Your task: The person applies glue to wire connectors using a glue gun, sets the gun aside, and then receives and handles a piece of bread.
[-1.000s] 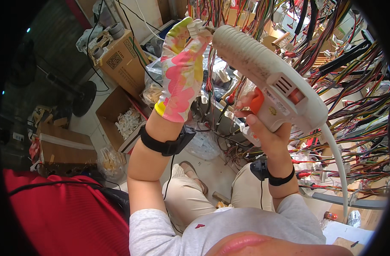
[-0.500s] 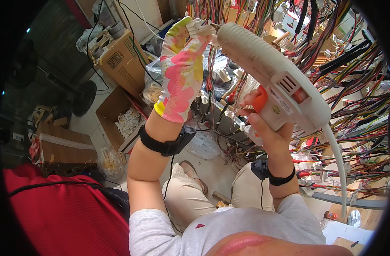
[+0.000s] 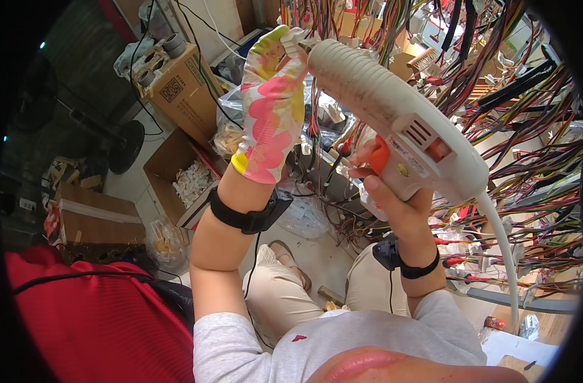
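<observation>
My right hand [image 3: 400, 201] is bare and wrapped round the handle of a large off-white hot glue gun [image 3: 374, 89], its fingers at the orange trigger [image 3: 379, 155]. The gun's nozzle points left and a white cord hangs from its rear end. My left hand [image 3: 272, 96], in a glove patterned pink, yellow and white, is raised with the fingers pinched together. A small white piece [image 3: 293, 41] shows at those fingertips, right beside the nozzle. It looks like a plastic connector, but its shape is partly hidden by the glove.
Bundles of coloured wires [image 3: 515, 108] with connectors hang densely on the right and far side. At the left stand a cardboard box [image 3: 183, 89], an open carton [image 3: 167, 156] with small white parts, and a fan [image 3: 122, 147]. Red cloth [image 3: 106, 325] lies near left.
The glue gun and my right hand have shifted a little to the left, bringing the nozzle closer to my left fingertips. My left hand has hardly moved.
</observation>
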Demonstrator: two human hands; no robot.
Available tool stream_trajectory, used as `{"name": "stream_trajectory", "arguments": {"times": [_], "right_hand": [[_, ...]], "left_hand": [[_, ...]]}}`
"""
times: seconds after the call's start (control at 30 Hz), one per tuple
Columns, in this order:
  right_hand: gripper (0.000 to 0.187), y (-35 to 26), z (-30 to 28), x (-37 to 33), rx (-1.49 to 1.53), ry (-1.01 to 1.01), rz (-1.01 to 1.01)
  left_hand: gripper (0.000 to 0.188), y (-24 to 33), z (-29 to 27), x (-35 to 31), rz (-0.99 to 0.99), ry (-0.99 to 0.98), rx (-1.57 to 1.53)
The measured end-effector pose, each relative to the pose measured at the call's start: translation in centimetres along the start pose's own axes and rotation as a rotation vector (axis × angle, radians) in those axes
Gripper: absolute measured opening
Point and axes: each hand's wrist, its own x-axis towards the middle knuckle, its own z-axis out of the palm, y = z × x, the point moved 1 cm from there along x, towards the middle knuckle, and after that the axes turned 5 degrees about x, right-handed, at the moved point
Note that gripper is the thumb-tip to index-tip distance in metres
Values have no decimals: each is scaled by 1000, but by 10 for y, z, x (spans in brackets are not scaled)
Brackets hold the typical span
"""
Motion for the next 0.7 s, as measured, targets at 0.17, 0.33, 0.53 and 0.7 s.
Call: {"name": "stream_trajectory", "arguments": {"times": [0.17, 0.33, 0.53, 0.7], "right_hand": [[44, -2, -1, 0, -70, -15, -15], [43, -2, -1, 1, -52, -25, -3], [44, -2, -2, -1, -49, -28, 1], [45, -2, -4, -2, -38, -32, 10]], "left_hand": [[38, -1, -1, 3, 64, -73, -10], [39, 0, 0, 2, 50, -46, -19], [40, -1, 2, 2, 74, 4, 23], [39, -4, 2, 3, 100, -14, 25]]}}
